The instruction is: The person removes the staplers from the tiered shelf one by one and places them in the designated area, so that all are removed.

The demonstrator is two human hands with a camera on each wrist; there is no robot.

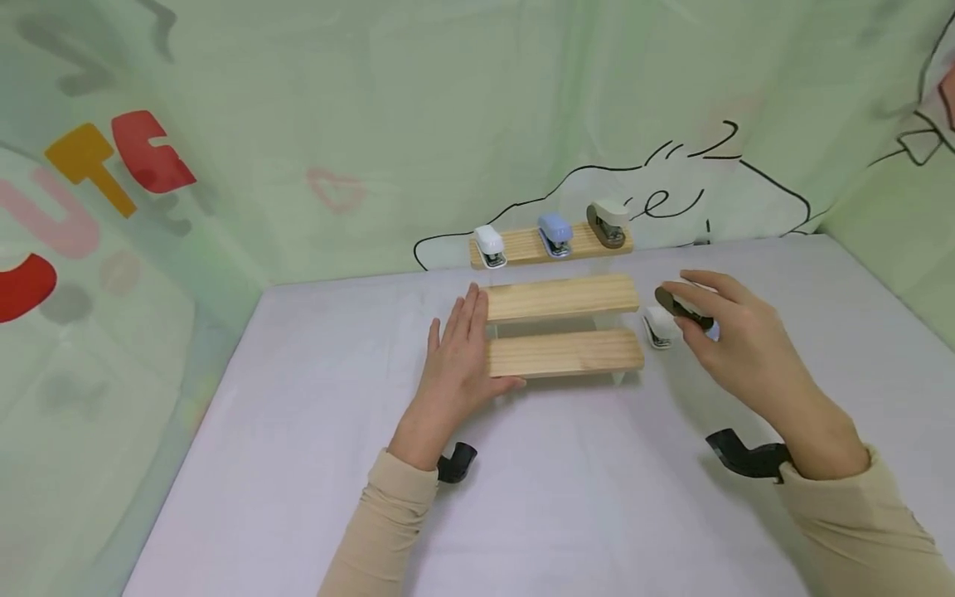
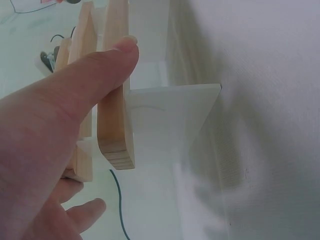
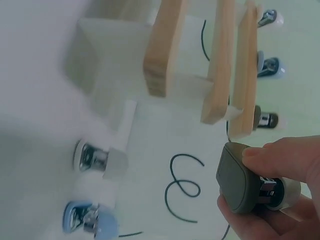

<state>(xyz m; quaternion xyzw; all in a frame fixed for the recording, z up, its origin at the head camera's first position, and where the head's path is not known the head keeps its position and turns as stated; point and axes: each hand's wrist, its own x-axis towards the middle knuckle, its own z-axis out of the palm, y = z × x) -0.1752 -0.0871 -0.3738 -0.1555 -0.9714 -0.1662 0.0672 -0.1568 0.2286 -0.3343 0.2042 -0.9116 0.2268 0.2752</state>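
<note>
A three-tier wooden stand with pale planks (image 1: 564,353) and white side supports stands on the table. My left hand (image 1: 461,352) rests against its left end, fingers stretched along the middle tier and thumb (image 2: 107,65) on the front of the lowest plank. To the right of the stand, my right hand (image 1: 746,344) pinches a dark grey-and-cream mini stapler (image 3: 240,182) between thumb and fingers, above the table. A white stapler (image 1: 658,327) and a blue stapler (image 3: 90,220) lie just below that hand; in the head view the blue one is mostly hidden.
On the top tier sit a white stapler (image 1: 490,246), a blue stapler (image 1: 555,234) and a grey-and-cream stapler (image 1: 608,222). A printed green curtain (image 1: 418,124) hangs right behind the stand. Black curved mounts (image 1: 746,454) stick out from both wrists over the table (image 1: 298,464).
</note>
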